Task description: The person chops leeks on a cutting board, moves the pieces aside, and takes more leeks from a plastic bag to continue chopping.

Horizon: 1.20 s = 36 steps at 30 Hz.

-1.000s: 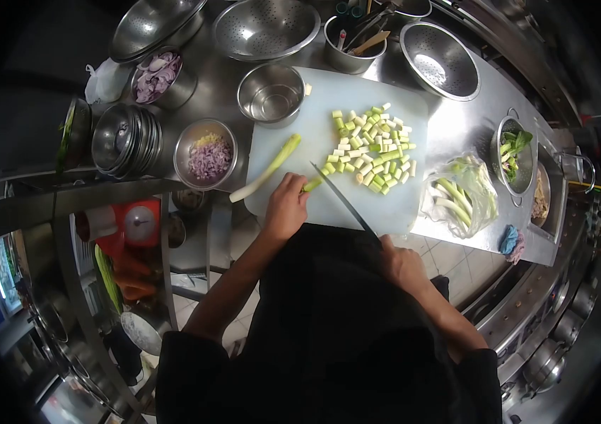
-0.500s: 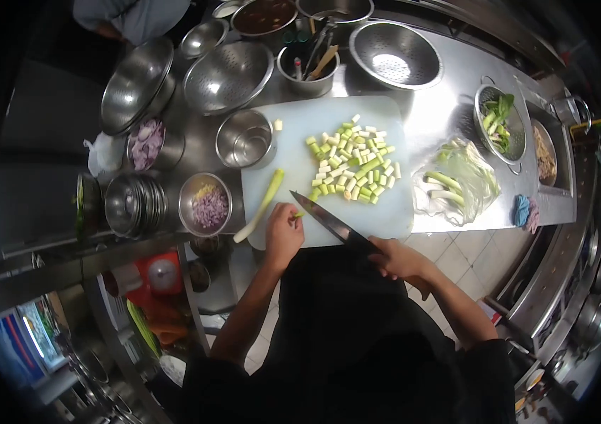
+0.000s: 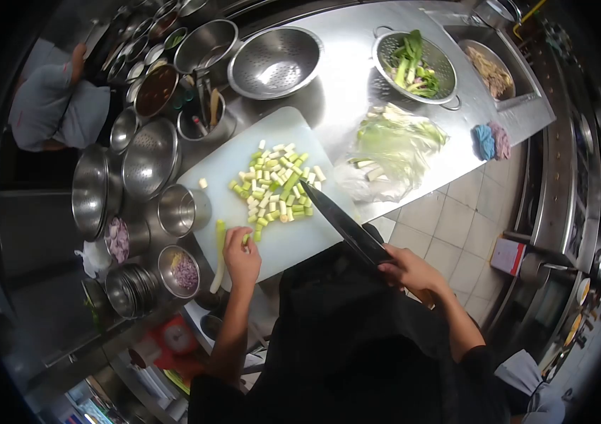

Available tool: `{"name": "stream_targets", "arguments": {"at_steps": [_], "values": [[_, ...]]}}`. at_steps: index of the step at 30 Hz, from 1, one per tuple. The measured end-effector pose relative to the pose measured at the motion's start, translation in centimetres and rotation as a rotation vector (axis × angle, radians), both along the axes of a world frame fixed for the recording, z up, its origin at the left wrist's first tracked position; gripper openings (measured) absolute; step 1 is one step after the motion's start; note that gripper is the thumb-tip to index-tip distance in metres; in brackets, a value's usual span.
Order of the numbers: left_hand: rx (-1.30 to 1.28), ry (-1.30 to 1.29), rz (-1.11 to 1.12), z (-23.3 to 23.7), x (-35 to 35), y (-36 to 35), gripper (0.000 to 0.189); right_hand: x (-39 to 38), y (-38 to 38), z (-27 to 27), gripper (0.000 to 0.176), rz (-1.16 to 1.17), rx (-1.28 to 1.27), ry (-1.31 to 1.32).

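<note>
My right hand (image 3: 408,271) grips a large kitchen knife (image 3: 339,220), its blade pointing up and left over the right side of the cutting board (image 3: 295,253). The tip is at the edge of a pile of chopped leek pieces (image 3: 272,178). At the board's near left, my left hand (image 3: 242,260) is closed with its fingertips around a small green leek piece (image 3: 247,239), partly hidden by the fingers. Just left of that hand lies an uncut leek stalk (image 3: 220,244). One pale leek piece (image 3: 203,183) sits apart near the board's left edge.
Left of the board stand a steel pot (image 3: 177,210), a bowl of chopped onion (image 3: 184,270) and stacked bowls (image 3: 131,290). Beyond are colanders (image 3: 276,63). To the right lie a plastic bag of leeks (image 3: 396,152) and cloths (image 3: 491,141). A person (image 3: 60,106) stands at far left.
The camera view has turned, so the bench appears rotated. The knife has moved away from my left hand to the right side of the leek pile. Both hands keep their holds.
</note>
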<state>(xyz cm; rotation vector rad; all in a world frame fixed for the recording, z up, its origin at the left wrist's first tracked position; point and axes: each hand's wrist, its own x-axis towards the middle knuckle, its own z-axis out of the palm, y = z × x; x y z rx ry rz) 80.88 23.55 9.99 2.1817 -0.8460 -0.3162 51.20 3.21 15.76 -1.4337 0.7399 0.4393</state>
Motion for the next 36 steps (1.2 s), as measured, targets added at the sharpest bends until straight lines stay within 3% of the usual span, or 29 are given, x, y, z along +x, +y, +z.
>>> {"name": "stream_targets", "arguments": {"at_steps": [2,4,6,9,11,14,16,17,19,20,21,23,24,28,30,31,33,34,36], "values": [[-0.110,-0.051,-0.115,0.9,-0.1,-3.9,0.023,-1.6,0.1,0.8,0.033,-0.101,0.035,-0.012],[-0.176,0.099,-0.203,1.3,-0.5,-9.5,0.023,-2.9,-0.1,1.5,0.031,-0.187,0.068,-0.025],[-0.126,0.003,-0.312,0.4,-0.2,-15.1,0.021,-4.2,-0.6,2.2,0.039,-0.367,0.100,-0.080],[-0.134,0.130,-0.342,-0.7,-0.5,-21.2,0.021,-5.1,-2.4,3.8,0.044,-0.406,0.085,-0.173],[-0.218,0.068,-0.398,-0.2,-0.4,-24.7,0.020,-6.1,-2.8,4.4,0.044,-0.509,0.064,-0.227],[-0.315,-0.183,-0.530,2.9,-0.6,-31.4,0.029,-7.7,-2.8,4.6,0.044,-0.673,0.057,-0.293],[-0.482,0.037,-0.496,7.0,-2.2,-34.5,0.040,-8.9,-2.7,4.5,0.044,-0.740,0.070,-0.303],[-0.482,0.037,-0.488,8.2,-2.2,-34.5,0.047,-9.8,-2.6,4.2,0.045,-0.749,0.046,-0.262],[-0.558,-0.065,-0.474,9.0,-1.6,-30.9,0.036,-11.6,-3.2,4.0,0.046,-0.777,0.019,-0.234],[-0.552,-0.311,-0.515,8.8,-1.8,-28.0,0.020,-12.2,-3.3,3.9,0.046,-0.812,0.026,-0.257],[-0.390,-0.220,-0.512,8.6,-3.5,-24.7,0.013,-12.8,-3.0,3.7,0.047,-0.854,0.038,-0.281],[-0.061,0.034,-0.726,1.9,-4.7,-20.0,0.014,-13.5,-3.3,2.8,0.046,-0.915,0.089,-0.260],[-0.080,-0.108,-0.877,-0.4,-5.6,-19.8,0.022,-13.4,-3.9,2.7,0.046,-0.903,0.104,-0.289],[0.483,0.048,-0.777,-1.0,-9.0,-25.3,0.041,-12.5,-5.7,2.3,0.045,-0.852,0.110,-0.315],[-0.068,0.411,-0.812,-13.4,-7.7,-27.7,0.039,-12.0,-6.3,2.1,0.044,-0.813,0.120,-0.338],[-0.072,0.407,-0.792,-13.2,-8.5,-28.3,0.039,-11.8,-6.6,2.0,0.045,-0.807,0.124,-0.331],[0.058,0.015,-0.721,-11.1,-9.9,-29.2,0.034,-11.5,-7.0,1.5,0.045,-0.788,0.132,-0.325],[0.059,0.017,-0.711,-9.8,-9.9,-29.2,0.034,-11.5,-6.9,1.3,0.045,-0.807,0.132,-0.303],[0.338,-0.408,-0.867,-6.4,-9.8,-29.2,0.036,-11.8,-6.7,1.0,0.045,-0.827,0.131,-0.275]]}}
